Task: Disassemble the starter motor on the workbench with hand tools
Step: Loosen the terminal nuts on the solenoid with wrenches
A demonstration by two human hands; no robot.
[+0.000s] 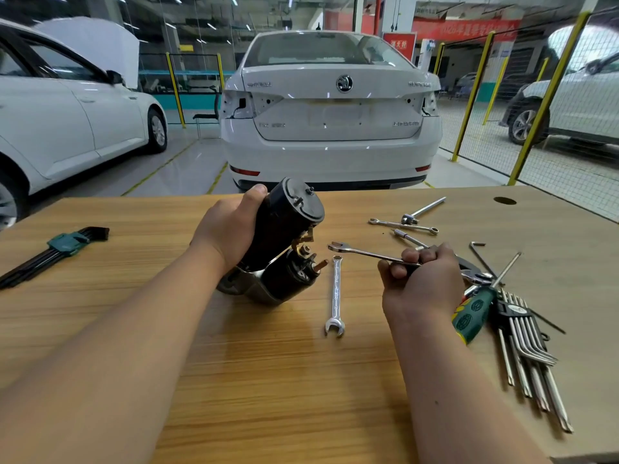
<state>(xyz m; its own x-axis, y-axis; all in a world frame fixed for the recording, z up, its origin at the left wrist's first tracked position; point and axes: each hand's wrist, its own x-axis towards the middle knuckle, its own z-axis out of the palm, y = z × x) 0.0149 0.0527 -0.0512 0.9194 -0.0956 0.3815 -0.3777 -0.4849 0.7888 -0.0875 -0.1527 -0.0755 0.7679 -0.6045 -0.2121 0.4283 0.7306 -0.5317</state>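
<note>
Though the left hand (231,229) is wrapped around the starter motor (281,242), its fingers vanish behind the black housing and only the thumb shows near the top. The motor stands tilted, its lower metal end resting on the tabletop (268,363) near the middle. The right hand (422,279) is curled around the shank of a held wrench (358,251), whose open end points toward the motor without touching it; its far end is lost in the fist. Tools heaped behind that hand overlap too much to sort. I count two more wrenches lying loose, a long wrench (336,293) just right of the motor and a thin wrench (403,226) further back, one green-handled screwdriver (474,313), and two key sets, a dark set (50,252) far left and a silver set (526,336) far right. The tabletop is pale wood grain. Beyond it three pale cars stand on a glossy workshop floor, the middle car (331,112) whole, the outer two cut off.
</note>
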